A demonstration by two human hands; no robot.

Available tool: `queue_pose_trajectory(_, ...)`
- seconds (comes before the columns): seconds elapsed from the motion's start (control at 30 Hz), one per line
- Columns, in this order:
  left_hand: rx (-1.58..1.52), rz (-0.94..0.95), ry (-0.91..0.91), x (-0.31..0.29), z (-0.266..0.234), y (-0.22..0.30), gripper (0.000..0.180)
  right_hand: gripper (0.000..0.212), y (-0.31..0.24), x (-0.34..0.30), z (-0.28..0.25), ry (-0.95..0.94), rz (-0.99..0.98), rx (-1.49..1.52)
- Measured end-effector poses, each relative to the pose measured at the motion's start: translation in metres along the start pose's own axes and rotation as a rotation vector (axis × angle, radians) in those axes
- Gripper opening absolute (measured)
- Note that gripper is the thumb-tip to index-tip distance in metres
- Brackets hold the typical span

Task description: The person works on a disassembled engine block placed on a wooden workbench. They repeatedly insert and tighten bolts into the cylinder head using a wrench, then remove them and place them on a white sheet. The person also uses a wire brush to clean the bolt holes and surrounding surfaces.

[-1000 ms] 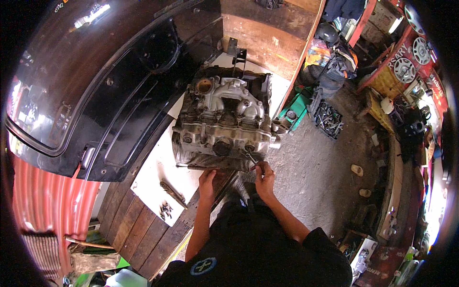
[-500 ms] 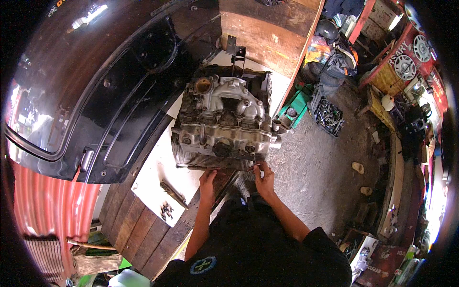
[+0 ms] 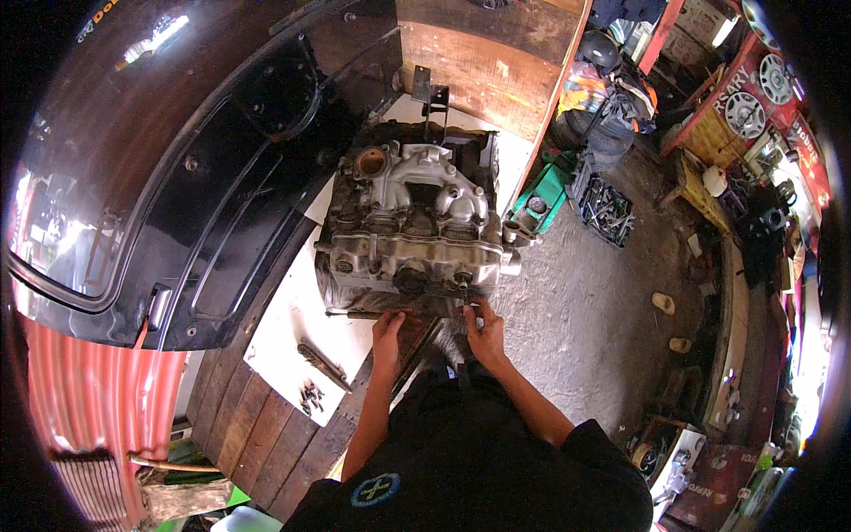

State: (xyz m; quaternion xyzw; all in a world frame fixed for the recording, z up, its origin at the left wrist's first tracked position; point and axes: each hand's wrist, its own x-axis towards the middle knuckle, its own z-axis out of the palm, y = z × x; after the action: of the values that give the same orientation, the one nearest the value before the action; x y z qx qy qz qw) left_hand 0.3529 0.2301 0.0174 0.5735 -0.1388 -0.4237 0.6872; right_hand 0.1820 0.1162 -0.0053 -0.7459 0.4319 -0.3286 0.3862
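Observation:
A grey metal engine [image 3: 417,217] with its cast intake manifold [image 3: 428,168] on top stands on a white board in front of me. At its near edge my left hand [image 3: 387,339] closes round a thin dark bar-shaped tool [image 3: 353,313] that points left. My right hand [image 3: 484,332] is at the engine's near right corner, just below a round fitting [image 3: 463,280] on the cover. Its fingers are pinched together, and whatever lies between them is too small to make out.
On the white board [image 3: 275,341], left of my arms, lie a long metal part [image 3: 322,366] and several small bolts [image 3: 310,397]. A black vehicle panel [image 3: 177,204] fills the left. A crate of tools [image 3: 606,211] and a green case [image 3: 542,199] stand on the floor at right.
My right hand has shifted slightly left, nearer the round fitting. The left hand stays about where it was, with more of the dark tool's left end showing.

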Motion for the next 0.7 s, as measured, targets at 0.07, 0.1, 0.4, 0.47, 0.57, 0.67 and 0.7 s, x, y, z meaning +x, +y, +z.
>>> queue_pose_trajectory(0.07, 0.053, 0.033, -0.010, 0.002, -0.001, 0.000, 0.018, 0.017, 0.002, 0.001, 0.004, 0.022, -0.025, 0.013)
queue_pose_trajectory(0.1, 0.080, 0.049, -0.015, 0.002, 0.000, 0.000, 0.018, 0.016, 0.003, 0.001, 0.005, 0.034, -0.037, 0.019)
queue_pose_trajectory(0.4, -0.037, -0.039, 0.007, 0.001, -0.001, 0.005, 0.018, 0.019, -0.014, 0.004, 0.004, 0.019, 0.043, 0.132)
queue_pose_trajectory(0.47, -0.008, -0.018, 0.006, 0.001, -0.003, 0.005, 0.018, 0.020, -0.010, 0.004, 0.005, -0.005, 0.077, 0.108)
queue_pose_trajectory(0.57, 0.016, 0.009, -0.011, 0.003, -0.009, 0.003, 0.018, 0.021, -0.013, 0.005, 0.002, 0.010, 0.086, 0.190)
queue_pose_trajectory(0.67, 0.030, 0.019, -0.002, 0.003, -0.012, 0.000, 0.018, 0.021, -0.019, 0.009, -0.004, -0.008, 0.106, 0.219)
queue_pose_trajectory(0.7, 0.035, 0.019, 0.004, 0.003, -0.012, 0.001, 0.018, 0.021, -0.019, 0.009, -0.006, -0.021, 0.119, 0.209)
